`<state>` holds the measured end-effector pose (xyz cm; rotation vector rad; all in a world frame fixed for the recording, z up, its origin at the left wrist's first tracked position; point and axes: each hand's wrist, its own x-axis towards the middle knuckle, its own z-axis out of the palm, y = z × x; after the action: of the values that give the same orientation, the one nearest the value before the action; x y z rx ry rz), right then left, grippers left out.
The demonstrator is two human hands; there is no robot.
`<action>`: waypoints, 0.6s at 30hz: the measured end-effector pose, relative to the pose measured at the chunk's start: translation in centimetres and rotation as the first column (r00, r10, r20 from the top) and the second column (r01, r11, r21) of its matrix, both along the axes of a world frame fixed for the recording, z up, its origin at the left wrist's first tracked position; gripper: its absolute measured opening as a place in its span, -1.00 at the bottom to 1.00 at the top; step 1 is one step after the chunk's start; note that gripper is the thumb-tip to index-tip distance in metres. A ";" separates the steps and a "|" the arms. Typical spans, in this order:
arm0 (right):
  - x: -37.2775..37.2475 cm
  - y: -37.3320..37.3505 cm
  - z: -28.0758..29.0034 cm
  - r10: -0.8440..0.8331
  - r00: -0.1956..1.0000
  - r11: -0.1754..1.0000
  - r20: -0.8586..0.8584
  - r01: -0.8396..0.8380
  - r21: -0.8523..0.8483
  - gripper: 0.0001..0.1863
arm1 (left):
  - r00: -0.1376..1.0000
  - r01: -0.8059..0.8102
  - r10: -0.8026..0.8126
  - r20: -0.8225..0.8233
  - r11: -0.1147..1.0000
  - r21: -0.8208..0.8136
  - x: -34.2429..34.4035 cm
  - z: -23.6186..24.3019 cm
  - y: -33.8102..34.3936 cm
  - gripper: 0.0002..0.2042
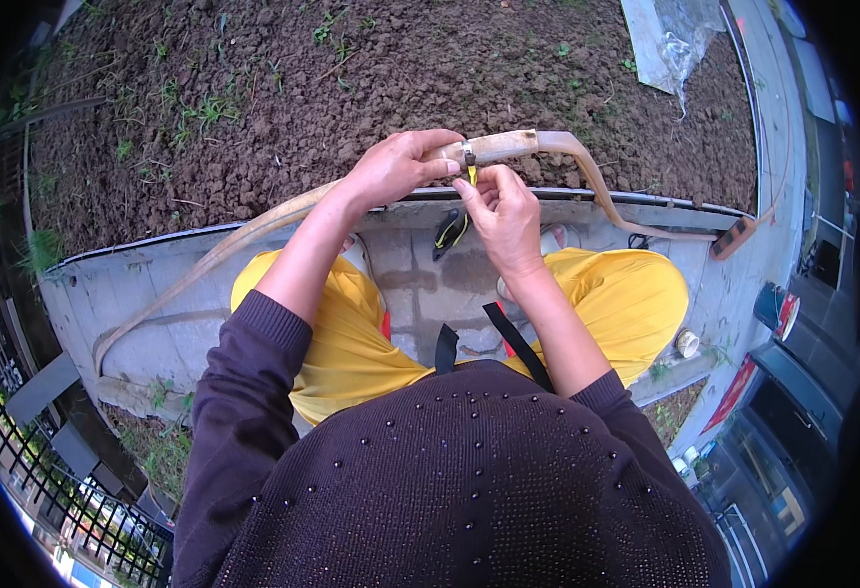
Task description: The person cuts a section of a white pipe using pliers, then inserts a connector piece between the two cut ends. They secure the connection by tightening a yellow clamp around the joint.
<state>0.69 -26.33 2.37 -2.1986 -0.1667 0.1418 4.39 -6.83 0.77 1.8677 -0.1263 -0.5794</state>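
Observation:
A beige hose crosses in front of me at the border of the soil bed. My left hand is wrapped round its thicker joint, thumb along the near side. Just past the thumb, a narrow band like a hose clamp circles the joint. My right hand is closed in a pinch right below the band, at a small yellow piece whose kind I cannot make out. Below the fingers shows a black-and-yellow tool handle; whether it joins the yellow piece is unclear.
Loose brown soil fills the bed beyond a low concrete edge. Plastic sheeting lies at the far right. A reddish brick rests against the hose on the right. A white cup and a bucket stand farther right.

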 end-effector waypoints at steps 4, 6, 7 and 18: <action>0.0 -0.1 -0.4 0.054 0.986 0.994 0.159 -0.038 -0.104 -0.79 | 0.994 0.017 -0.016 -0.105 1.000 0.018 0.3 1.0 -0.2 -0.53; 0.2 0.1 -1.2 0.070 0.972 0.995 0.222 -0.053 -0.082 -0.76 | 0.996 0.000 0.002 -0.091 1.000 0.020 0.1 0.6 -0.1 -0.54; -0.1 0.2 -1.7 -0.037 0.990 0.928 -0.135 0.084 0.362 -0.73 | 0.996 -0.007 0.006 -0.092 1.000 -0.009 0.1 0.4 -0.1 -0.54; -0.5 -0.3 -2.2 0.037 0.715 0.737 -0.698 0.452 0.502 -0.56 | 0.994 -0.013 0.009 -0.107 0.999 -0.030 -0.1 -0.6 0.0 -0.54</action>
<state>0.15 -26.64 0.20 -1.3231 0.4203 0.6404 4.25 -6.88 0.16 1.8030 -0.0540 -0.6648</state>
